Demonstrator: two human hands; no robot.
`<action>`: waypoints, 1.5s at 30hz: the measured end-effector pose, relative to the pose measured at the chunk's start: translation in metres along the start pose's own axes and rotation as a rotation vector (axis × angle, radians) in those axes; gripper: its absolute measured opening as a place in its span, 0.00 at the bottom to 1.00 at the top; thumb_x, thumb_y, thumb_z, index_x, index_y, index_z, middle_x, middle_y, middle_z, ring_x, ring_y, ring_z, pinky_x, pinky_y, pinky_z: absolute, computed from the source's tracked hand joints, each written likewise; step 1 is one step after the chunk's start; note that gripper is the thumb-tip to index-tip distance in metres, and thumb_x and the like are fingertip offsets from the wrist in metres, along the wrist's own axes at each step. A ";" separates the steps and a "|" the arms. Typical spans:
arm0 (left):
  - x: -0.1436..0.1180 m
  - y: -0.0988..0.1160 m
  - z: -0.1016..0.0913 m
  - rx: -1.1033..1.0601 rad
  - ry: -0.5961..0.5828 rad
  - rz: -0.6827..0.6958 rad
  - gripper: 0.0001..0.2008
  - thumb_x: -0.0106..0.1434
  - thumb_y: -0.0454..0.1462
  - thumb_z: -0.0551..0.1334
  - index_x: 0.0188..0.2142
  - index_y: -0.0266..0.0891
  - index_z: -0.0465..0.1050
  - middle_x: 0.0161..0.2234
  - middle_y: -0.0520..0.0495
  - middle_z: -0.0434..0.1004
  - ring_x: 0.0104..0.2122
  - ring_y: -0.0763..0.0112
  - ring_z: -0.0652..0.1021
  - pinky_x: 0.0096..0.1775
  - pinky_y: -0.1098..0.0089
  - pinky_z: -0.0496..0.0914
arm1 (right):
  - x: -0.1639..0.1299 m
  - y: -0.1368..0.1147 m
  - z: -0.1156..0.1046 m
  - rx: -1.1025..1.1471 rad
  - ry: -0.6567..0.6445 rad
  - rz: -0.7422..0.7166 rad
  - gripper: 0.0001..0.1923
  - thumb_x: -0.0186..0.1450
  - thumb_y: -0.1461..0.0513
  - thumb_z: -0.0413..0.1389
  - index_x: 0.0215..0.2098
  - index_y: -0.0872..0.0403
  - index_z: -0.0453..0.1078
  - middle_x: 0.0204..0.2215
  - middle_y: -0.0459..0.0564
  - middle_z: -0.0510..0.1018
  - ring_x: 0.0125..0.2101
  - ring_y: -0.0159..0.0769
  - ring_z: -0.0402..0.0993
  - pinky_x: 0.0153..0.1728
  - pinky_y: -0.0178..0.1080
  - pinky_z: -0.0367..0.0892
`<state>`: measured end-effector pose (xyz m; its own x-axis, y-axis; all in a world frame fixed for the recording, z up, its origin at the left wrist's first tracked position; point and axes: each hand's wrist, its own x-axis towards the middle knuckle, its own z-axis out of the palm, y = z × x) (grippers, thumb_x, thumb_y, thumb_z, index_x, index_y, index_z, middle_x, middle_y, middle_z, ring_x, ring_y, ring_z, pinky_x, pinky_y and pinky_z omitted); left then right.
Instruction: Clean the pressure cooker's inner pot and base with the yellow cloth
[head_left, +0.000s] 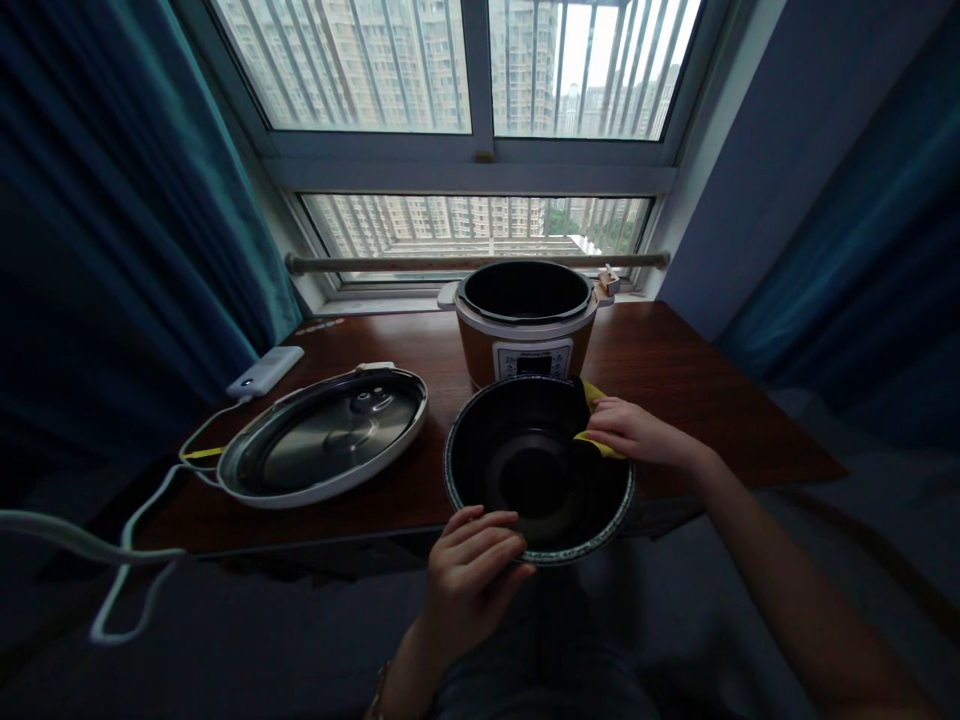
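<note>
A dark round inner pot (529, 475) with a speckled rim is tilted toward me at the table's front edge. My left hand (476, 565) grips its near rim, fingers over the edge and thumb below. Pinched in my right hand (634, 430) is a yellow cloth (596, 443), which lies over the pot's right rim and touches the inside wall. Just behind the pot stands the pressure cooker body (525, 335), uncovered, with a control panel on its front. The cooker's lid (341, 435) rests upside down on the left, its shiny metal underside facing up.
A brown wooden table (712, 390) carries these things. At its left lie a white power strip (266, 370) and a white cable (150, 495) that hangs over the edge. Behind are a barred window and a rail (390, 264); blue curtains (135, 180) hang on both sides.
</note>
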<state>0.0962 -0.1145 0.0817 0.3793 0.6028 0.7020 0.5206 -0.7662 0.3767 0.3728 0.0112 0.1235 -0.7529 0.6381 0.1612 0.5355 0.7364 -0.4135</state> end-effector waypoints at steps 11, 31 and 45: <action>0.001 0.003 -0.001 -0.036 -0.021 -0.069 0.03 0.57 0.36 0.61 0.32 0.42 0.72 0.27 0.51 0.78 0.34 0.68 0.78 0.47 0.63 0.63 | 0.076 0.032 -0.004 0.078 -0.106 -0.025 0.18 0.67 0.57 0.43 0.39 0.55 0.72 0.32 0.46 0.75 0.34 0.31 0.69 0.41 0.34 0.62; 0.000 0.009 -0.003 0.005 -0.014 -0.068 0.04 0.57 0.35 0.62 0.34 0.41 0.72 0.29 0.50 0.77 0.36 0.66 0.76 0.42 0.63 0.65 | -0.025 -0.075 0.037 -0.367 0.053 0.234 0.17 0.64 0.64 0.46 0.19 0.54 0.69 0.18 0.48 0.73 0.23 0.32 0.69 0.48 0.43 0.59; -0.021 -0.001 0.013 -0.074 0.258 -0.117 0.30 0.56 0.35 0.61 0.57 0.41 0.53 0.55 0.35 0.60 0.53 0.55 0.67 0.48 0.53 0.68 | 0.010 -0.179 0.093 0.079 0.594 0.405 0.15 0.67 0.66 0.40 0.31 0.53 0.67 0.28 0.49 0.76 0.31 0.36 0.73 0.44 0.43 0.64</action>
<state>0.0975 -0.1240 0.0589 0.1076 0.6186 0.7783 0.4888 -0.7146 0.5004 0.2345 -0.1348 0.1160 -0.1538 0.8887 0.4319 0.6824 0.4116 -0.6041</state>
